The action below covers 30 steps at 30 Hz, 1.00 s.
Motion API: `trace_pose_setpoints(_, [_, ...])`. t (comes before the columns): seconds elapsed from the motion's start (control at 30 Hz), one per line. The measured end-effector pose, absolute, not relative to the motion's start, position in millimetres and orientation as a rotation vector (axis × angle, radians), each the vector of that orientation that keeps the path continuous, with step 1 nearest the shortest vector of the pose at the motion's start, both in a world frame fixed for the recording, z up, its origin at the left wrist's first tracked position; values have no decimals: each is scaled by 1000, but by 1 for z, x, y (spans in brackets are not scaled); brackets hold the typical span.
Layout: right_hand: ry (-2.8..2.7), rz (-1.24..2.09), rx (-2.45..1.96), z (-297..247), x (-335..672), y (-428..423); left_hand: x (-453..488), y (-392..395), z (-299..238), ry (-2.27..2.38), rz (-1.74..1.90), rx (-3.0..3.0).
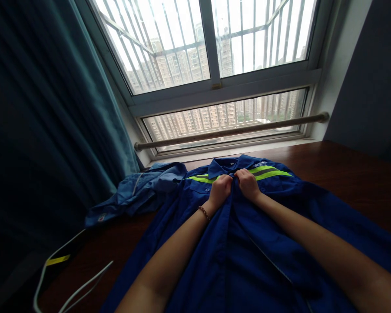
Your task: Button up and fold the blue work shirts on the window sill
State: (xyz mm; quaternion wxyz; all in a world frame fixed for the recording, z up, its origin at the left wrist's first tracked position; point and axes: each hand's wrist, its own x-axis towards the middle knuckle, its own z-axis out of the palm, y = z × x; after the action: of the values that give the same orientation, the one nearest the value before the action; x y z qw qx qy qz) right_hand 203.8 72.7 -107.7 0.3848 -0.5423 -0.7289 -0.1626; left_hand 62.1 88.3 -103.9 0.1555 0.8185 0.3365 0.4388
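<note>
A blue work shirt with a yellow-green reflective stripe across the chest lies spread on a dark wooden table, collar toward the window. My left hand and my right hand meet just below the collar. Both are closed, pinching the shirt's front edges together at the top of the placket. A beaded bracelet sits on my left wrist. Whatever lies between the fingertips is too small to see.
A second, lighter blue garment lies crumpled at the left of the shirt. A white cable and a yellow-tagged strap hang at the table's left edge. A dark teal curtain hangs left. A barred window with a rail is behind.
</note>
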Motion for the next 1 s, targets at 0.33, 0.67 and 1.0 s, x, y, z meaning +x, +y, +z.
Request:
trace_pose_setpoints(0.33, [-1880,-330,-1155,-103,201,67,54,106,-101,667,1090,1243])
trace_pose_setpoints(0.67, [-1589,302,-1152,-105,197,81,50,111,-103,546,999,924])
trace_pose_setpoints(1.0, [-1689,579,-1051,-115,199,96,45,112,-102,690,934,908])
